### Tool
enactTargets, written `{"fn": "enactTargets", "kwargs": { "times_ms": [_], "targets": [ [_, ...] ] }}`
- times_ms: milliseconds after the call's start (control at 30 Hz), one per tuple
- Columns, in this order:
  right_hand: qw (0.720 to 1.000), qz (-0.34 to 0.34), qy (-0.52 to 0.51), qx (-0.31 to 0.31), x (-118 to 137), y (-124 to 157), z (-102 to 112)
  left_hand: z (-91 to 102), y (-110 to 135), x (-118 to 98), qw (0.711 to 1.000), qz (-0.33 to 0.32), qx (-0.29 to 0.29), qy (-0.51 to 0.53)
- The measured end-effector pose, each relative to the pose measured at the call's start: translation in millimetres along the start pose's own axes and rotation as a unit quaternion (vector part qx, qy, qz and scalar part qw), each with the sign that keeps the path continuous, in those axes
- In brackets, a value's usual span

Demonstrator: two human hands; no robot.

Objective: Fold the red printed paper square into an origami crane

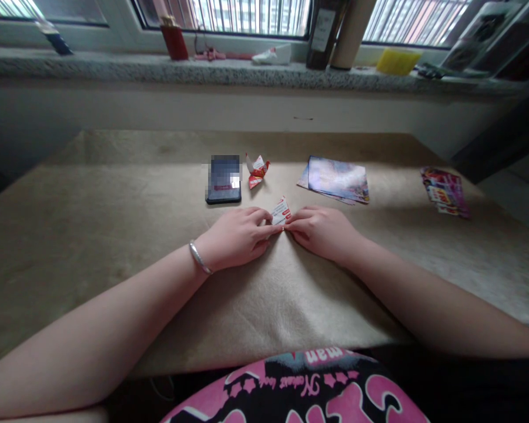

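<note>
Between my two hands lies a small folded piece of paper (281, 212), white with red print, its pointed top facing away from me. My left hand (240, 236), with a silver bangle at the wrist, has its fingers on the paper's left side and lower edge. On the right corner, the fingertips of my right hand (321, 231) are pinched together. Both hands rest low on the table. Just beyond them stands a folded paper crane (258, 171) in red and white. The paper's lower part is partly hidden by my fingers.
A dark phone (224, 179) lies left of the crane. Several glossy picture sheets (337, 178) lie to the right, and a stack of colourful cards (445, 192) sits near the right edge. Behind the cloth-covered table (114, 235), a stone windowsill (229, 71) holds bottles and small items.
</note>
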State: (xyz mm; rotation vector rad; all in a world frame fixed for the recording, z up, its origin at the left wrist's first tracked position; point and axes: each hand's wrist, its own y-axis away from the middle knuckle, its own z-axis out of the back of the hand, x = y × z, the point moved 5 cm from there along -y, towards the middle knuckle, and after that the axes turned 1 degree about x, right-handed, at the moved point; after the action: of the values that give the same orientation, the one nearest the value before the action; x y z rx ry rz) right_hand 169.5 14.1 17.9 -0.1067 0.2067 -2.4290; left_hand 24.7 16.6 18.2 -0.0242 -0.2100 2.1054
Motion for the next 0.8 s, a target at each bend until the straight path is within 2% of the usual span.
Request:
{"fn": "enactTargets", "kwargs": {
  "times_ms": [100,467,533,667,800],
  "targets": [
    [1.000,-0.018,0.015,0.018,-0.1,-0.7,2.0,0.9,-0.3,0.6,1.000,-0.007,0.009,0.003],
    [0.999,-0.036,0.016,0.026,-11.5,4.7,6.3,0.9,1.0,0.2,1.000,-0.017,0.012,0.011],
    [0.999,-0.043,0.025,0.008,-13.2,4.5,6.6,-1.1,1.1,-0.4,1.000,-0.011,0.007,0.008],
    [0.995,-0.075,0.012,-0.068,-17.8,2.6,8.9,-5.1,0.9,-1.8,1.000,0.015,-0.019,0.004],
    [0.992,-0.067,-0.023,-0.106,-14.1,0.0,6.9,-8.8,0.2,-2.8,0.999,0.023,-0.025,0.011]
  ]
}}
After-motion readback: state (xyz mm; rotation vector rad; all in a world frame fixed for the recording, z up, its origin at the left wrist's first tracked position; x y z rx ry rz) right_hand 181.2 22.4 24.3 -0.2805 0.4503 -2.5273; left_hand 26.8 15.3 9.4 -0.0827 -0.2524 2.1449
